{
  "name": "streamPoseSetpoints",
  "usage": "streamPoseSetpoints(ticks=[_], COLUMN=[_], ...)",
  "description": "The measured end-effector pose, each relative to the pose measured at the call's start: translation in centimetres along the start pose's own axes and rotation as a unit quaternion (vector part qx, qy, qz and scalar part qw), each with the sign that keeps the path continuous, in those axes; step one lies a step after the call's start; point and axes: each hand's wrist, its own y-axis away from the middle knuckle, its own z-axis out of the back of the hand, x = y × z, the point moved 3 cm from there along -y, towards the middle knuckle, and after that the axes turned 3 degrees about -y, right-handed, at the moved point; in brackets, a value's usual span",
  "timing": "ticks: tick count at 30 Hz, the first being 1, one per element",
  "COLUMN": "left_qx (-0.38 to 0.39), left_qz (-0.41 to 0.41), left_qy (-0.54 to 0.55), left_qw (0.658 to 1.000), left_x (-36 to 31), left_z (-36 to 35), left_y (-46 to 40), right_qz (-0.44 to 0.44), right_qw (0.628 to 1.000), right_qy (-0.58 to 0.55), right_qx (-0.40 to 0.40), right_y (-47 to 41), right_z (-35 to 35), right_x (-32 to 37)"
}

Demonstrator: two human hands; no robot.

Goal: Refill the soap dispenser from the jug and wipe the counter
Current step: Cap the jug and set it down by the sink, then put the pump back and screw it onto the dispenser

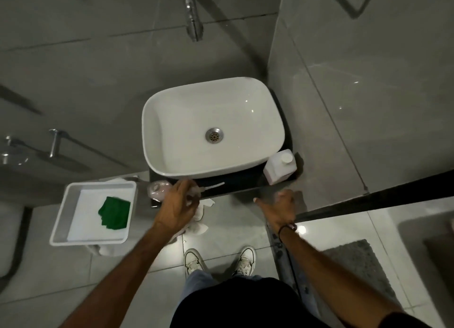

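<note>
A dark counter (245, 180) carries a white basin. At the counter's left end stands the pink soap dispenser (157, 189), partly hidden by my left hand (178, 206). That hand is closed on a crumpled white tissue (200, 219) that hangs below the counter's front edge. A thin white pump tube (213, 186) sticks out to the right from under its fingers; I cannot tell whether the hand grips it. The white capped jug (280, 167) stands upright at the counter's right end. My right hand (280, 206) hovers open just in front of the counter, below the jug, touching nothing.
The white basin (157, 131) fills most of the counter, with a chrome tap (194, 20) on the wall above. A grey tray (59, 217) with a green cloth (115, 212) sits to the left. A grey mat (356, 261) lies on the tiled floor at right.
</note>
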Motion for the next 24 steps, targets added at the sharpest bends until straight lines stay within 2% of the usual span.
streamPoseSetpoints(ticks=[4, 8, 12, 19, 24], left_qx=[-0.082, -0.099, -0.085, -0.044, 0.030], left_qz=[0.008, 0.004, -0.018, -0.055, -0.024], left_qy=[-0.022, -0.057, -0.070, -0.079, -0.069], left_qw=[0.996, 0.994, 0.994, 0.994, 0.997], left_x=[2.8, 5.6, 7.4, 8.0, 8.4], left_z=[6.8, 11.8, 13.8, 13.4, 10.9], left_y=[1.4, 1.8, 2.0, 0.9, -0.9], right_qz=[0.054, 0.127, 0.151, 0.161, 0.176], right_qw=[0.988, 0.968, 0.962, 0.960, 0.955], right_qy=[0.041, 0.075, 0.074, 0.087, 0.101], right_qx=[0.139, 0.205, 0.217, 0.213, 0.215], right_y=[3.3, 6.0, 8.2, 10.0, 10.6], right_z=[-5.5, -10.2, -13.7, -17.0, -19.3], right_x=[2.2, 6.0, 8.7, 10.4, 11.6])
